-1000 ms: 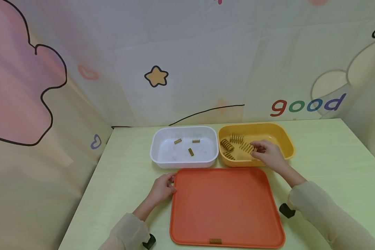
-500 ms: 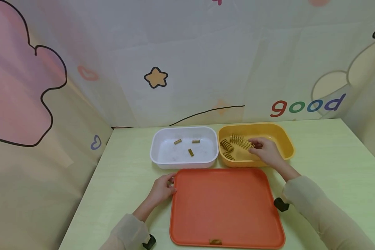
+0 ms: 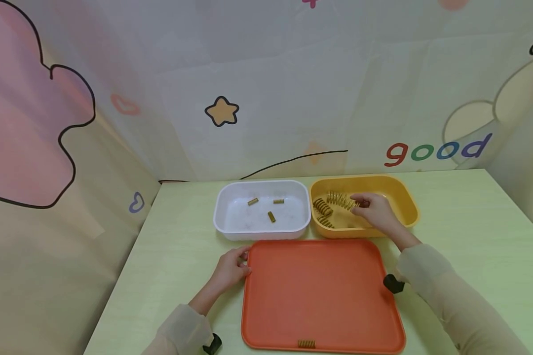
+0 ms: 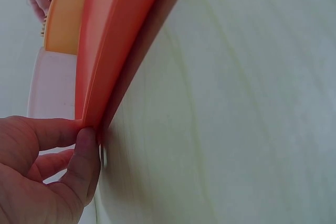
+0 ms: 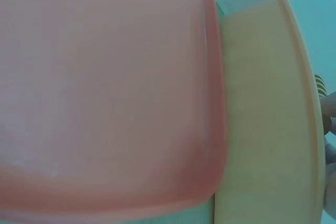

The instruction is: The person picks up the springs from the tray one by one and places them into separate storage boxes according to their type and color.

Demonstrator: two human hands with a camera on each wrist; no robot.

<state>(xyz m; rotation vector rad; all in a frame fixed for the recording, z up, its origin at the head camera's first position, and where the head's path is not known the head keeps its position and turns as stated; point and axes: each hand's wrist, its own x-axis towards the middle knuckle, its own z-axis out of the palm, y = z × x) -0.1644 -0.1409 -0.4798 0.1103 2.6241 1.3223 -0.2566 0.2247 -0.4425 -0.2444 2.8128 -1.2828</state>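
My left hand (image 3: 229,268) pinches the left rim of the orange tray (image 3: 320,291) between thumb and finger, as the left wrist view shows at the tray's edge (image 4: 107,51). Over the yellow bin (image 3: 404,207), my right hand (image 3: 377,211) pinches the end of a brass coil spring (image 3: 349,203). That spring lies close against another large coil spring (image 3: 334,197), and their border is hard to make out. Further large springs (image 3: 323,207) sit at the bin's left end. In the right wrist view only the fingers (image 5: 329,111) show beyond the bin wall.
Left of the yellow bin stands a white bin (image 3: 262,235) with three small springs (image 3: 271,217) in it. One small spring (image 3: 306,343) lies along the tray's near edge. Both bins stand just behind the tray on the pale green table (image 3: 173,236).
My right hand has moved a little to the left inside the yellow bin, bringing its spring up against the neighbouring one. The left hand and tray have stayed put.
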